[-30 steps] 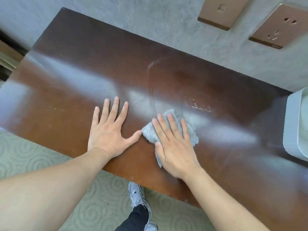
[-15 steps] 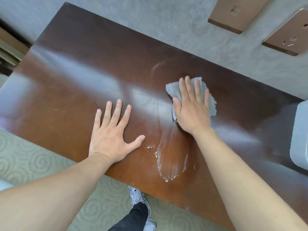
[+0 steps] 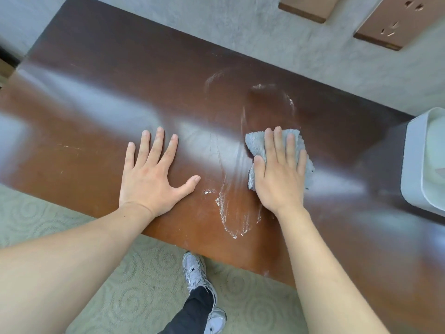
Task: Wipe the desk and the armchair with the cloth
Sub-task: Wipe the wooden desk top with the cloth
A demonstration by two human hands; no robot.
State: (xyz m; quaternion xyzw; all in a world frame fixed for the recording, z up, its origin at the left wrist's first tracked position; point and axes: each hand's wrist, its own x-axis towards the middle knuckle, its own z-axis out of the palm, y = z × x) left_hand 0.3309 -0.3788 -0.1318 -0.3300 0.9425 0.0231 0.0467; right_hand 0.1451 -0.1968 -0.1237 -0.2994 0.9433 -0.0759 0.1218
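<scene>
Flat-handed wiping on a glossy dark-brown wooden surface (image 3: 101, 97), set against a grey textured wall.

Below the near edge, pale green swirl-patterned carpet (image 3: 134, 280) with a white sneaker (image 3: 194, 271) on it. At the right edge, a white rounded-rectangular plastic container (image 3: 414, 165) standing on the wood, contents too washed out to tell. On the wall, two bronze socket plates (image 3: 395, 22). Left hand (image 3: 151, 179) pressed flat, fingers spread, holding nothing. Right hand (image 3: 280, 174) flat, fingers extended, pressing down a crumpled grey terry cloth (image 3: 256, 143). Wet streaks (image 3: 231, 213) between the hands.
</scene>
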